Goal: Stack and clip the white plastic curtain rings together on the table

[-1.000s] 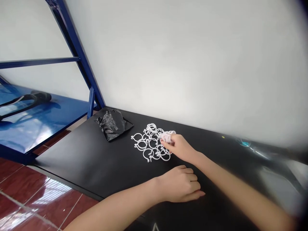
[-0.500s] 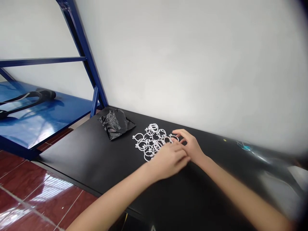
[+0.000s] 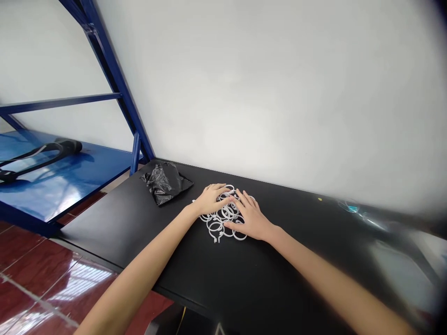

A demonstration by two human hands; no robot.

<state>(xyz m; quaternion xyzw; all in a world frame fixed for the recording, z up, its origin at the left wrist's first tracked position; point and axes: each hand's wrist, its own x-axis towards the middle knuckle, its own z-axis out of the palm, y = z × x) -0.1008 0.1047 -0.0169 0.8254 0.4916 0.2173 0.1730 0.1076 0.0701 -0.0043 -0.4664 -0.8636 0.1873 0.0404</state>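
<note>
Left hand (image 3: 208,200) shifted to left side of white rings (image 3: 227,214), frame centre; right hand (image 3: 251,219) at right side. Fingers spread, both. Press lightly, evenly; rings could snag.

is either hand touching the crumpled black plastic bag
No, the left hand and the right hand are both over the white rings, while the black plastic bag lies apart, to their left.
</note>
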